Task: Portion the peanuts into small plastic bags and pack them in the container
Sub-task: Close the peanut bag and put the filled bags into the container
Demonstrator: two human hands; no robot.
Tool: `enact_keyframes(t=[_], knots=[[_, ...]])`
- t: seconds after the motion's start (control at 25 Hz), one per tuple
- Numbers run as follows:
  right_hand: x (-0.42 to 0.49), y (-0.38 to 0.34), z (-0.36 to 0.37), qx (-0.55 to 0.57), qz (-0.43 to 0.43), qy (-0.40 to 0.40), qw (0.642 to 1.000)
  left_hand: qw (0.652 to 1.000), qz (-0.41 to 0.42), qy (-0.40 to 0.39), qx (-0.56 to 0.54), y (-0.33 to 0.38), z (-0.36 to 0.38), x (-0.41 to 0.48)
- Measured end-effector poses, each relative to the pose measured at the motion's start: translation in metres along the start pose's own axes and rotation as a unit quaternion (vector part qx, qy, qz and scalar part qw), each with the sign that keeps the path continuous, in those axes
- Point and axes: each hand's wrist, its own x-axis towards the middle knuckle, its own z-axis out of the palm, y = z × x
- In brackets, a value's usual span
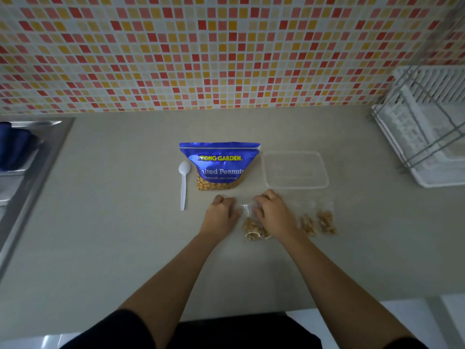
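Fingers were curled, left hand (221,212) and right hand (273,212) pinching the small bag (246,209) by its top edge on the desk (125,235); light, floppy, slick film, I'd say, peanuts (253,229) sagging low; best held by that top strip; container (294,170) sat just beyond.

Counter (113,222), peanut pouch (219,167), spoon (183,182), container (295,172), small bags (324,220)

You are working in dim, even light casting only faint shadows; the wide lens is bending the tiled wall (226,46) at the upper corners, and edges are blurring.
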Motion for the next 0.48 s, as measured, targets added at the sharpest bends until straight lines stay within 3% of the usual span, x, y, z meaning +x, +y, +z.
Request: enact_keyframes(t=[0.12,0.24,0.36,0.48], knots=[[-0.005,-0.004,-0.002,0.045,-0.03,0.042,0.998,0.998,0.016,0.04,-0.044,0.002,-0.001,-0.001],[-0.015,-0.006,-0.003,0.171,0.014,0.076,0.982,0.975,-0.073,0.032,-0.21,0.003,-0.01,-0.01],[-0.02,-0.01,-0.002,0.373,0.086,0.064,0.922,0.916,-0.103,0.024,-0.387,0.007,-0.01,-0.02],[-0.023,-0.01,0.002,0.441,0.114,0.069,0.887,0.897,-0.106,0.022,-0.428,0.014,-0.012,-0.026]])
